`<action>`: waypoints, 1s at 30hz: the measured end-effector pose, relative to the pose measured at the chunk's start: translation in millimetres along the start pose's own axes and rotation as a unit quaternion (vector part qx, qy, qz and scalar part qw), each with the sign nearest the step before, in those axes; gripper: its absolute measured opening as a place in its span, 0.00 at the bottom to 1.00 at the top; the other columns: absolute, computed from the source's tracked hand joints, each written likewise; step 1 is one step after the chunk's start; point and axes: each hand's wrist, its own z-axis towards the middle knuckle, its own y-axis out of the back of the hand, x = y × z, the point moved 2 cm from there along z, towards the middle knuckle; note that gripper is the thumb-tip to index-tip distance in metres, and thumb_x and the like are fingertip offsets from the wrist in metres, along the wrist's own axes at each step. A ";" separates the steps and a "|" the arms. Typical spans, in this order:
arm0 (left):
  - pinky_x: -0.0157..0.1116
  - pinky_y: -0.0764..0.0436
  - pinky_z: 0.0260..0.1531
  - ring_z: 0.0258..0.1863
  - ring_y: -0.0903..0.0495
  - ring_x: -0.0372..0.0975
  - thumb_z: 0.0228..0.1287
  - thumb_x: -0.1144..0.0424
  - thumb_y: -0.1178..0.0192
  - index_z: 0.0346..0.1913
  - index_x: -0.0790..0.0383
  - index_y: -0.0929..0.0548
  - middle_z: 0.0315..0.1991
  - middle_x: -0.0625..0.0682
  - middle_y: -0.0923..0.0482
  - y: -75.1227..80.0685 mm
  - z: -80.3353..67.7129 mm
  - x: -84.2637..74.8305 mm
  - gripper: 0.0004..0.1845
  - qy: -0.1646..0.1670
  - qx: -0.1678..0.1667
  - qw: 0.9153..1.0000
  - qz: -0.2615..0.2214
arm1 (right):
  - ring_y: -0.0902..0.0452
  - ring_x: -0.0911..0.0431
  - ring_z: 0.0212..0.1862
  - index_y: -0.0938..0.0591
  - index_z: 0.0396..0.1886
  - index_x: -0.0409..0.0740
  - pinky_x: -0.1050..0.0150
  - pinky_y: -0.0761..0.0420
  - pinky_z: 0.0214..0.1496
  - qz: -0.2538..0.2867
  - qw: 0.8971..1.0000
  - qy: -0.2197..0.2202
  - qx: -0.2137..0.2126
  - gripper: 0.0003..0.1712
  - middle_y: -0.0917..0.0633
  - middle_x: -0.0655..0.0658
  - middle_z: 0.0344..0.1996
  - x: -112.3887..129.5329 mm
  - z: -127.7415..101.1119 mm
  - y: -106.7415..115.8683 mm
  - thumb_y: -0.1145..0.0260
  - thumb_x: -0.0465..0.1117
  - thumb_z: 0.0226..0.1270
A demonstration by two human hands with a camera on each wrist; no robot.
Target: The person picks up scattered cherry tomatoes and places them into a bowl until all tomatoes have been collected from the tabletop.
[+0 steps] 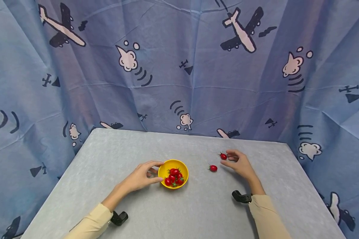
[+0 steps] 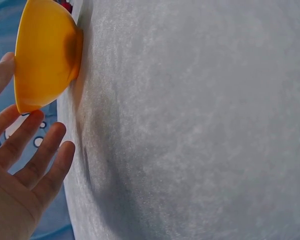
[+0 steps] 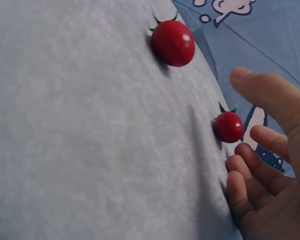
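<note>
Cherry tomatoes: two lie loose on the tabletop (image 1: 197, 205) right of the yellow bowl (image 1: 173, 174), which already contains several. The far tomato (image 1: 223, 156) sits just beside the fingertips of the right hand (image 1: 240, 164); the near tomato (image 1: 213, 168) lies apart, to the left.

Risk: a round tomato may roll away if a fingertip nudges it before thumb and finger close. A hard pinch could split the skin.

Grip, right: fingers loosely curled, thumb spread, holding nothing. Grip, left: the left hand (image 1: 142, 176) is open beside the bowl's left wall, fingertips at or very near the rim; contact cannot be confirmed.
</note>
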 end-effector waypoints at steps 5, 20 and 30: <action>0.44 0.16 0.47 0.49 0.17 0.43 0.65 0.56 0.28 0.68 0.63 0.24 0.65 0.54 0.24 -0.4 0.0 0.9 0.32 -0.002 -0.002 1.000 0.000 | 0.21 0.42 0.54 0.22 0.62 0.31 0.73 0.23 0.48 -0.020 1.000 0.021 -0.012 0.33 0.19 0.33 0.55 -0.8 3.6 -3.1 0.21 0.42 0.61; 0.42 0.16 0.48 0.49 0.17 0.43 0.66 0.55 0.28 0.68 0.64 0.25 0.64 0.55 0.24 -0.8 -0.1 -0.7 0.32 -0.004 -0.001 1.000 0.006 | 0.18 0.48 0.40 0.13 0.46 0.31 0.70 0.21 0.40 -0.053 0.995 0.056 -0.057 0.15 0.13 0.37 0.39 7.3 10.7 -8.1 0.23 0.29 0.59; 0.40 0.16 0.47 0.49 0.17 0.41 0.65 0.55 0.28 0.69 0.62 0.24 0.64 0.53 0.24 -1.3 0.7 1.1 0.32 0.000 0.001 1.000 0.003 | 0.17 0.45 0.43 0.13 0.48 0.33 0.72 0.21 0.43 -0.030 0.998 0.048 -0.039 0.16 0.13 0.37 0.41 6.3 7.1 -3.1 0.23 0.32 0.61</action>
